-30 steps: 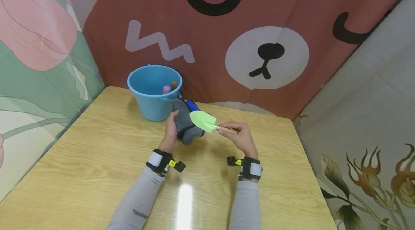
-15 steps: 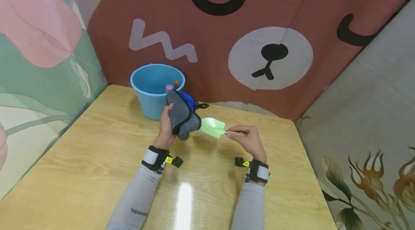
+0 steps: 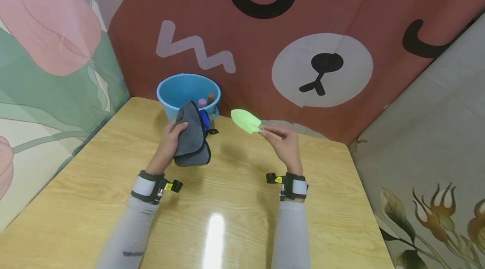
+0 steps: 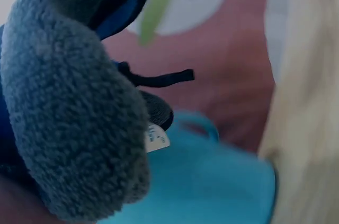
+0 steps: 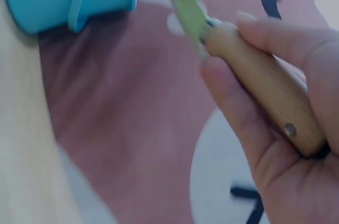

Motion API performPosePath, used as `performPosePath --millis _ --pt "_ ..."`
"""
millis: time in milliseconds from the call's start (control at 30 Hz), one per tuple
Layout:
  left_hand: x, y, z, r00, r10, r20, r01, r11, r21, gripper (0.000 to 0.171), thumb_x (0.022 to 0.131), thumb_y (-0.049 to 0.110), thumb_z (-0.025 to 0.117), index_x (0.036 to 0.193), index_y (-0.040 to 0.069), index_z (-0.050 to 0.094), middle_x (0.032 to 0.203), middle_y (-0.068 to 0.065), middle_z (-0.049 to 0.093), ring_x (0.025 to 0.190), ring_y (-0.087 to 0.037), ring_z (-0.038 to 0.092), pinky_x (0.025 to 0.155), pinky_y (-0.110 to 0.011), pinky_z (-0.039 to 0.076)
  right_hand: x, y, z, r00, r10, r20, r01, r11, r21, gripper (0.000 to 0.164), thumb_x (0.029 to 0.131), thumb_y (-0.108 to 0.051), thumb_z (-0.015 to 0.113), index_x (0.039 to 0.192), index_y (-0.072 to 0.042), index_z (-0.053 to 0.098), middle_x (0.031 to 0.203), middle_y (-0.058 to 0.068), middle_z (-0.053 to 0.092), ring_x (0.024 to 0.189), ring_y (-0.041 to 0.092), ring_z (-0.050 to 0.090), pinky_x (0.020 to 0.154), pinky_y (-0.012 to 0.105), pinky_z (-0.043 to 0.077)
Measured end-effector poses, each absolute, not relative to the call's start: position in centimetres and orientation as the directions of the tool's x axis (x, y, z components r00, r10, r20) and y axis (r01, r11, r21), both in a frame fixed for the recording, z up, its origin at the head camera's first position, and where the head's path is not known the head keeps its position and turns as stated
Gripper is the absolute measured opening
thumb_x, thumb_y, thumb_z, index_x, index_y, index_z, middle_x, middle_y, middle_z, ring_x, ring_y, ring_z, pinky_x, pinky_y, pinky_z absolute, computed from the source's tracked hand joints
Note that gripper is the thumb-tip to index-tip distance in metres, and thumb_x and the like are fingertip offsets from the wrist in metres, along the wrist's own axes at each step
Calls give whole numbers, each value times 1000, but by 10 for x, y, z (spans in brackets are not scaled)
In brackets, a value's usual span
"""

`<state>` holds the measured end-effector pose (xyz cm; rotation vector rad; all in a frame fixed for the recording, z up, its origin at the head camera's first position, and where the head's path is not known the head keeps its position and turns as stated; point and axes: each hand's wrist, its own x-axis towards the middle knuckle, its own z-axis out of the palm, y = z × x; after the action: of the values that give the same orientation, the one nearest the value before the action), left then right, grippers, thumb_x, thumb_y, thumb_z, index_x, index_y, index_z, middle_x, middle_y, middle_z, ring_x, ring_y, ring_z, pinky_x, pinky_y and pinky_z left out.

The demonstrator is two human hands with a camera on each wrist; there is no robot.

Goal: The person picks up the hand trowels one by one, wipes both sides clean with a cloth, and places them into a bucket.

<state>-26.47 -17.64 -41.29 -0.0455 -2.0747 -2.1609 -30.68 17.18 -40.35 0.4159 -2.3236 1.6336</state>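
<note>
My left hand (image 3: 166, 145) grips a fleecy grey mitt (image 3: 190, 132) with black edging, a blue part and a black loop, thumb across its face. In the left wrist view the mitt (image 4: 79, 102) fills much of the picture, and a white tag sticks out. To the right, my right hand (image 3: 284, 145) pinches a small garden trowel (image 3: 246, 121) by its short wooden handle (image 5: 259, 75), the light green blade pointing left and up, above the table. The mitt overlaps the lower front of a blue bucket (image 3: 174, 113) in the head view.
Inside the bucket stand a pink end (image 3: 202, 102) and a brown end (image 3: 210, 98) of things mostly hidden. The wooden table (image 3: 235, 201) meets a printed bear curtain (image 3: 257, 50) at the back, with flowered cloth on both sides.
The left hand has moved left with the mitt, away from the trowel, and turned it more upright. The right hand has moved to the right, then lifted the trowel so its blade tips upward.
</note>
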Motion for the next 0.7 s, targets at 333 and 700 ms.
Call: performPosePath --millis 333,700 --pt "-252 -221 -451 -978 6 210 193 416 888 44 105 32 52 136 1 59 133 -24 60 119 -35 56 103 -54 40 -366 103 -346 -841 -199 503 -541 333 -772 26 90 -25 79 107 -6 80 106 7 75 102 19 69 87 37 56" --pt "-234 -241 -491 -980 86 177 184 716 673 55 97 32 67 136 -8 58 135 -34 56 126 -53 53 104 -65 42 -413 6 -323 -843 -429 325 -522 504 -688 21 94 -9 69 110 2 76 110 12 75 93 17 71 74 24 53"
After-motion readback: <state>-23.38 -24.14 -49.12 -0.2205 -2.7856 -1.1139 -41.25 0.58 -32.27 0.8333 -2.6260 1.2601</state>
